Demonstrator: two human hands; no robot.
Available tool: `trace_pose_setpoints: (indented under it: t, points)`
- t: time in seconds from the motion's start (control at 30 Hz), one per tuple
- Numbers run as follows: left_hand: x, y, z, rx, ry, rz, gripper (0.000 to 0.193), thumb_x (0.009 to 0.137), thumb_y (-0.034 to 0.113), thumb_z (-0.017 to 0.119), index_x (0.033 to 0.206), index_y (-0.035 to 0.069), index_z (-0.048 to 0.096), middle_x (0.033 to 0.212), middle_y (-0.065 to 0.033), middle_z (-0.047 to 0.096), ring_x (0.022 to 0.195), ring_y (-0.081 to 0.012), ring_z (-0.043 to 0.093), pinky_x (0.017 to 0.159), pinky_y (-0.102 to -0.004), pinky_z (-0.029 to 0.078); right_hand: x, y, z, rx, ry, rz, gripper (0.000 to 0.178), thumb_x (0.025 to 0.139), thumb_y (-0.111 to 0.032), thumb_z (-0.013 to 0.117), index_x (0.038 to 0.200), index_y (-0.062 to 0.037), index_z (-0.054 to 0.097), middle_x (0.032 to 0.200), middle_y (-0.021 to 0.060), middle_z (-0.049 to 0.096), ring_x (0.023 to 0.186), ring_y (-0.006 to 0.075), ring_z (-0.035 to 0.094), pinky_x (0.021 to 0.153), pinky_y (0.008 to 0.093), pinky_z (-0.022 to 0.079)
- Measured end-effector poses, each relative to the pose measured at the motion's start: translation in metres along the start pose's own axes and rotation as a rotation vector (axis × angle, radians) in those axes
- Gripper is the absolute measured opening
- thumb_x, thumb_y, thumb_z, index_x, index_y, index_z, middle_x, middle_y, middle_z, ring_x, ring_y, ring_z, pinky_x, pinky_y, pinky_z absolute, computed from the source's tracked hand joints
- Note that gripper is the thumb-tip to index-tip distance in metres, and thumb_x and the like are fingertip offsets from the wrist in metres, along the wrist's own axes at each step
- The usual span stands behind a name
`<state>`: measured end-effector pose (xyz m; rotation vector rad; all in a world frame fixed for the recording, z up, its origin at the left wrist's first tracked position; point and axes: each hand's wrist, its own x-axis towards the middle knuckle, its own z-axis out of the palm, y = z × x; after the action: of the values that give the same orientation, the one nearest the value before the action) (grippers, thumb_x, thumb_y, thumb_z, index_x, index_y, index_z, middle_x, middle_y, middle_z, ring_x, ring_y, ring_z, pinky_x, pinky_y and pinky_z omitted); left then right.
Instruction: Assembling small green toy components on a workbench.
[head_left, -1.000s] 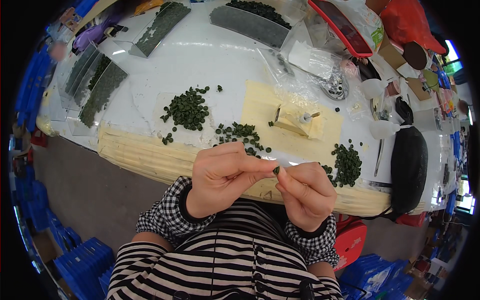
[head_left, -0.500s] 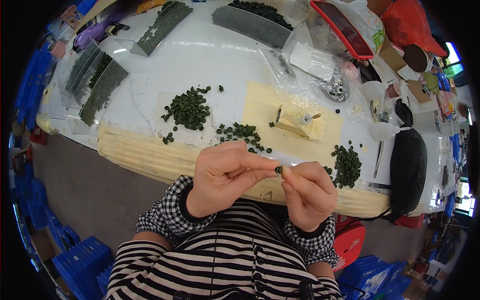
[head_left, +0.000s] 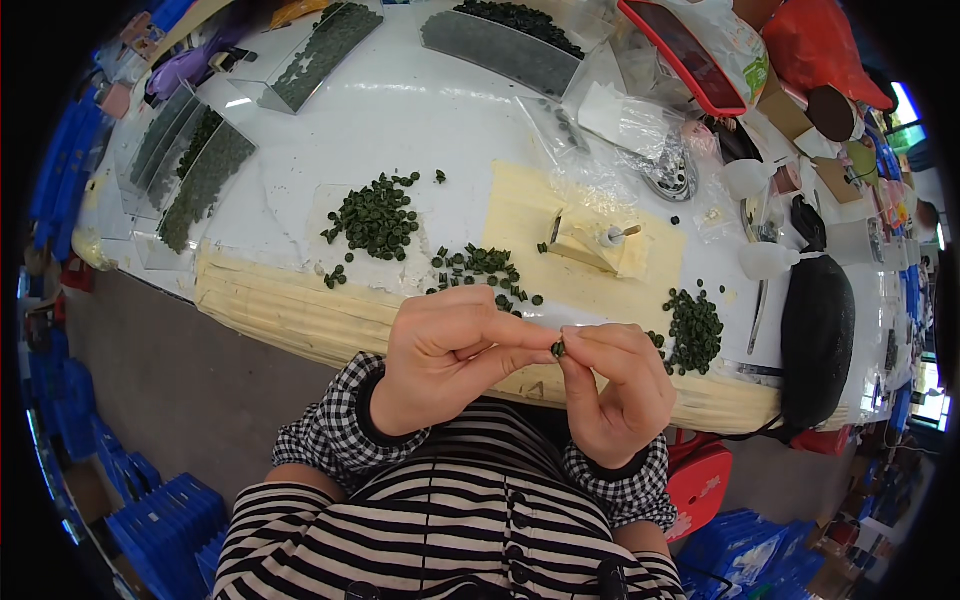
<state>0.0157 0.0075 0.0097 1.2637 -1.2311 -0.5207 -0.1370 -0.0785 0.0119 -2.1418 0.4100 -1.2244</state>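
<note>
Between my fingertips, just over the table's near edge, is a small dark green round piece (head_left: 558,349). My left hand (head_left: 445,345) pinches it from the left with thumb and forefinger. From the right, my right hand (head_left: 622,385) closes thumb and fingers on the same piece. Beyond my left hand lies a loose scatter of green pieces (head_left: 485,265), and a larger heap of green pieces (head_left: 375,220) is farther left. Another heap of green pieces (head_left: 695,330) rests right of my right hand. A small block fixture with a peg (head_left: 590,245) stands on a yellowish sheet (head_left: 520,205).
Clear bins (head_left: 205,165) with green pieces stand at the left, and more bins (head_left: 500,50) at the back. A red-cased phone (head_left: 690,60) leans at the back right. A black bag (head_left: 818,340) hangs over the right edge, near white squeeze bottles (head_left: 765,262).
My right hand's thumb and fingers have shifted their grip at the piece, with the thumb now up against it. The left hand has barely moved, and the heaps look the same.
</note>
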Motion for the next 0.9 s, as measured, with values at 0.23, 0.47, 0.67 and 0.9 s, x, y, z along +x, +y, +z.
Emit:
trace_pose_setpoints:
  t: [0.23, 0.47, 0.67, 0.9]
  points:
    - [0.001, 0.001, -0.007, -0.020, -0.074, 0.033, 0.027, 0.071, -0.002, 0.075, 0.096, 0.008, 0.074, 0.057, 0.0007, 0.046, 0.052, -0.0088, 0.040, 0.046, -0.0232, 0.030, -0.001, 0.000, 0.000, 0.007, -0.022, -0.019, 0.023, 0.070, 0.008, 0.073, 0.090, 0.0003, 0.064, 0.084, 0.0123, 0.065, 0.070, 0.0223, 0.063, 0.061, 0.0283, 0.050]
    - [-0.002, -0.001, -0.002, -0.012, -0.030, 0.001, 0.020, 0.069, 0.003, 0.078, 0.088, 0.006, 0.074, 0.055, 0.0018, 0.049, 0.050, -0.0073, 0.040, 0.046, -0.0214, 0.029, 0.003, 0.002, -0.001, -0.034, -0.042, -0.120, 0.025, 0.067, 0.009, 0.073, 0.089, 0.0011, 0.065, 0.083, 0.0116, 0.064, 0.070, 0.0233, 0.063, 0.060, 0.0292, 0.051]
    - [-0.002, 0.000, -0.002, 0.013, -0.043, -0.003, 0.017, 0.072, 0.003, 0.077, 0.088, 0.005, 0.073, 0.058, 0.0006, 0.051, 0.050, -0.0076, 0.041, 0.046, -0.0214, 0.031, 0.003, 0.007, -0.002, -0.082, -0.064, -0.202, 0.026, 0.064, 0.010, 0.073, 0.088, 0.0024, 0.066, 0.084, 0.0100, 0.063, 0.071, 0.0238, 0.064, 0.060, 0.0297, 0.053]
    - [-0.001, 0.001, -0.003, 0.008, -0.080, -0.040, 0.016, 0.073, 0.003, 0.076, 0.089, 0.005, 0.073, 0.057, 0.0003, 0.051, 0.049, -0.0079, 0.041, 0.046, -0.0217, 0.031, 0.003, 0.009, -0.001, -0.106, -0.053, -0.270, 0.027, 0.062, 0.010, 0.072, 0.087, 0.0026, 0.066, 0.085, 0.0098, 0.063, 0.071, 0.0238, 0.064, 0.061, 0.0300, 0.054]
